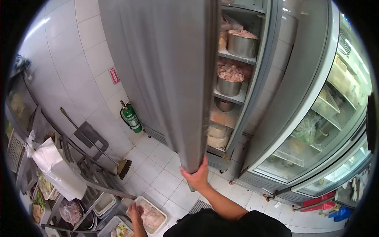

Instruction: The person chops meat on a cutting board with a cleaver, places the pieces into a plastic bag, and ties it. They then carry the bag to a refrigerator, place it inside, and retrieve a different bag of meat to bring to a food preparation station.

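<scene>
My right hand (196,176) is wrapped round the lower edge of a grey metal refrigerator door (166,71), which stands swung open. Beyond the door, the cabinet shelves hold a steel pot heaped with raw meat (242,44), and below it another full meat pot (229,85). Lower down sit a smaller pot (224,104) and pale wrapped blocks (218,134). My left hand (135,212) is low, overlapping the left rim of a white tub (164,221) filled with pale raw meat (151,216). Whether its small, partly hidden fingers grip the rim, I cannot tell.
A metal rack (106,185) on the left carries tubs, bagged food and a white plastic bag (55,168). By the tiled wall are a broom (123,169), a dustpan (90,138) and a green fire extinguisher (131,117). Glass-door fridges (308,134) line the right.
</scene>
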Action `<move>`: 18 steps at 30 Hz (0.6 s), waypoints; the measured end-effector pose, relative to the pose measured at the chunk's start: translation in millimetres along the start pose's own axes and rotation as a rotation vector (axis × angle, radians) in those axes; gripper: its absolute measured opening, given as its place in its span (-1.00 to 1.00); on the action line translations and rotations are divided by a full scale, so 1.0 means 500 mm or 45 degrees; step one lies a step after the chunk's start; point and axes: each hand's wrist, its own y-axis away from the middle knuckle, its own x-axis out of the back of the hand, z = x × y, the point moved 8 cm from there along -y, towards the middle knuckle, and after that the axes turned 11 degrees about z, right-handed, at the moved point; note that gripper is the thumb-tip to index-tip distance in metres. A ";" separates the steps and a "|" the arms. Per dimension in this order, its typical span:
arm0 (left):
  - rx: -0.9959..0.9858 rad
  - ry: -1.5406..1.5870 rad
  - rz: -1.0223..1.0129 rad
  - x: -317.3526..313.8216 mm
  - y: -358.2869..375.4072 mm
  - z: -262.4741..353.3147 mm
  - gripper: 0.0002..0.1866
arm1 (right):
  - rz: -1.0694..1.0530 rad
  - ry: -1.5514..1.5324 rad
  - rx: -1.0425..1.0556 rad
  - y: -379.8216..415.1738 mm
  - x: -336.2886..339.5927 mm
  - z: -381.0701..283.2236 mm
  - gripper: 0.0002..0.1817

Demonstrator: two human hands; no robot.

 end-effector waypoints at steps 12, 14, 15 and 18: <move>0.071 -1.252 0.391 0.485 0.300 -0.466 -0.85 | 0.492 0.362 0.344 -0.390 0.314 0.221 -0.33; 0.460 -0.894 0.740 0.440 0.425 -0.428 -0.77 | 0.660 0.323 0.491 -0.477 0.316 0.228 -0.48; 0.455 -0.838 0.782 0.414 0.465 -0.405 -0.75 | 0.721 0.410 0.618 -0.535 0.319 0.295 -0.47; 0.466 -0.593 0.881 0.385 0.570 -0.371 -0.70 | 0.857 0.583 0.639 -0.613 0.324 0.345 -0.42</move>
